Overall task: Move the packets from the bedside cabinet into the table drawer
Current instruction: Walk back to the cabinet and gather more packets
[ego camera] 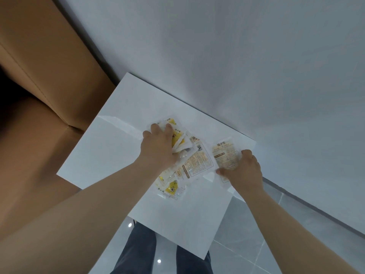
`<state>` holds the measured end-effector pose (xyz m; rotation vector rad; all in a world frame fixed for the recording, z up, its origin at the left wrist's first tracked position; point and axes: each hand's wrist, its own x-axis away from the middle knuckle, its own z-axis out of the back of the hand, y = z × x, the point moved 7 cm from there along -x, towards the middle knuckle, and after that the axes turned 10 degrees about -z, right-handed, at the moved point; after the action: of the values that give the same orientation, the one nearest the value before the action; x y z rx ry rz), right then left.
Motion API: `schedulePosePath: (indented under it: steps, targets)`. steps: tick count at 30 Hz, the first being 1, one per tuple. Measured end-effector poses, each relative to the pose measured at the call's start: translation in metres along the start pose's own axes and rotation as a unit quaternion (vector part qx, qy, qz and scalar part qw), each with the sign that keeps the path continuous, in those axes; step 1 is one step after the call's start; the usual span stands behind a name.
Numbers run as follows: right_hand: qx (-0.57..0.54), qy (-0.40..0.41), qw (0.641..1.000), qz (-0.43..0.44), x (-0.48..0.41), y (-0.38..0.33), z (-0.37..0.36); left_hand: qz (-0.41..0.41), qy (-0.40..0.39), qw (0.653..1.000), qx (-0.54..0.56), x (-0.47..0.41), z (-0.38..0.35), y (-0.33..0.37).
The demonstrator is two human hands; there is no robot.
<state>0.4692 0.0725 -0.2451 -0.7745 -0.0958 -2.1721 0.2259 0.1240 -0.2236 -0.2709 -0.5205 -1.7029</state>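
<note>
right-hand packet (225,153) printed "暖手宝" over "HAND WARMER"; middle packet (197,163) edge reads "HAND", finer print illegible

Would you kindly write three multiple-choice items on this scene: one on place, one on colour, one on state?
1. Where do the packets lie? A) on the white cabinet top B) on the floor C) in a drawer
2. What colour marks the packets under the left hand? A) blue B) yellow C) green
3. What is the right hand doing? A) hanging idle B) pointing C) gripping a packet
Answers: 1 A, they rest on the white top; 2 B, yellow print shows beside it; 3 C, its fingers curl round the hand-warmer packet.
</note>
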Motion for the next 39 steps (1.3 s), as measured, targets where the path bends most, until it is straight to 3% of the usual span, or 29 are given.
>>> schedulePosePath:
  steps: [5,11,16,22,26,30,35,39]
  targets:
    - [-0.100,-0.036,0.994,-0.028,-0.001,0.011,0.004,-0.010,0.003,1.000,0.014,-0.004,0.010,-0.003]
    - [-0.253,0.000,0.967,-0.033,0.030,0.004,0.029,-0.049,0.009,0.993,0.109,-0.009,0.026,-0.027]
    - [-0.338,-0.009,0.941,0.001,0.061,-0.029,0.033,-0.029,-0.003,0.983,0.180,0.002,0.021,-0.049]
    - [-0.327,-0.053,0.943,-0.011,0.073,-0.067,0.006,-0.023,0.002,0.981,0.191,0.024,0.012,-0.066]
    - [-0.227,-0.074,0.970,-0.044,0.082,-0.076,-0.029,-0.026,0.006,0.981,0.192,0.023,0.009,-0.070]
    - [-0.131,-0.028,0.985,-0.106,0.082,-0.067,-0.040,-0.033,0.010,0.983,0.183,0.020,0.005,-0.070]
    - [-0.180,-0.046,0.966,-0.178,0.086,-0.065,-0.042,-0.032,0.023,0.979,0.199,0.021,0.005,-0.075]
    - [-0.237,-0.013,0.959,-0.157,0.089,-0.076,-0.041,-0.034,0.025,0.976,0.213,0.022,0.006,-0.076]
